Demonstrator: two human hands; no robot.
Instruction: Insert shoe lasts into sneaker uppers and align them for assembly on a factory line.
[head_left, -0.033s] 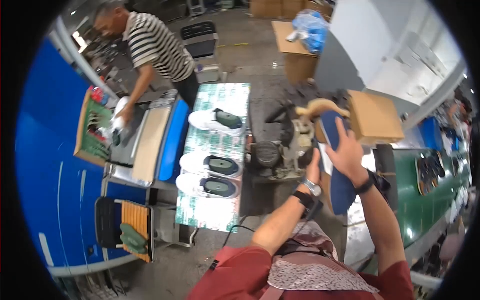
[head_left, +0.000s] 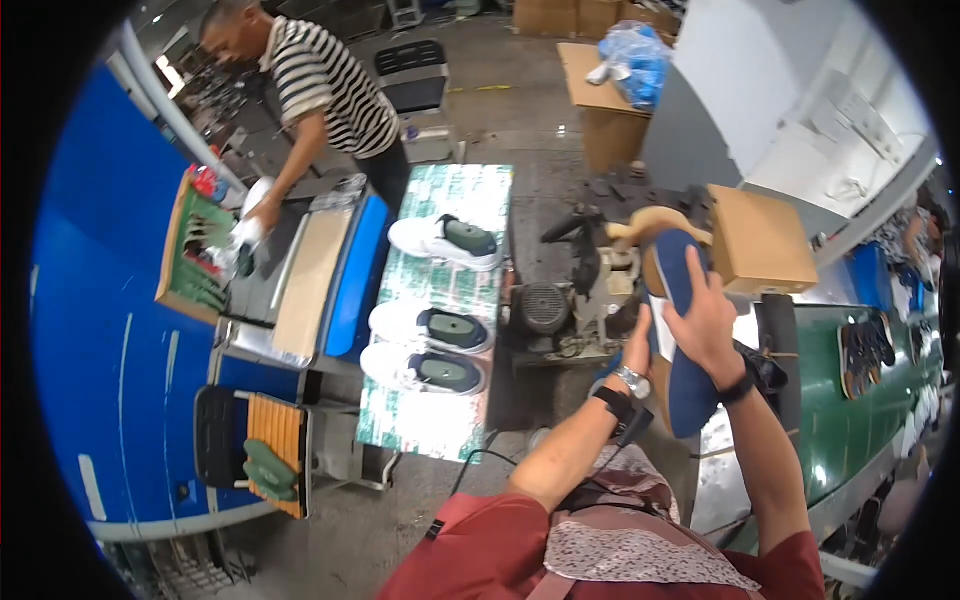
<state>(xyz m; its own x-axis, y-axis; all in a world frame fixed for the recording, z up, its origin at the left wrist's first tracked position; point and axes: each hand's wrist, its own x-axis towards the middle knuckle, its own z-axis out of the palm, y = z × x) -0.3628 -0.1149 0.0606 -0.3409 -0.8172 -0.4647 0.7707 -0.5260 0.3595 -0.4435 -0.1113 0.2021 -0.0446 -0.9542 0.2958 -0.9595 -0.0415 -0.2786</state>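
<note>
While left grip (head_left: 637, 352) clasps blue sole (head_left: 686, 392), right grip (head_left: 706, 322) pinches it; any print unreadable.

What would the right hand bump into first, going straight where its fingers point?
The right hand would probably meet the tan curved piece just past the blue sole; depth is unclear.

Forearms (head_left: 570, 445) angled inward — right hand (head_left: 708, 322) with thumb splayed, left hand (head_left: 637, 348) near it

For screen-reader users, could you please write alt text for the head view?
The right hand holds a blue, sole-shaped piece, the left hand at its edge. To the left, three white shoes stand on a table, a co-worker beyond.
</note>
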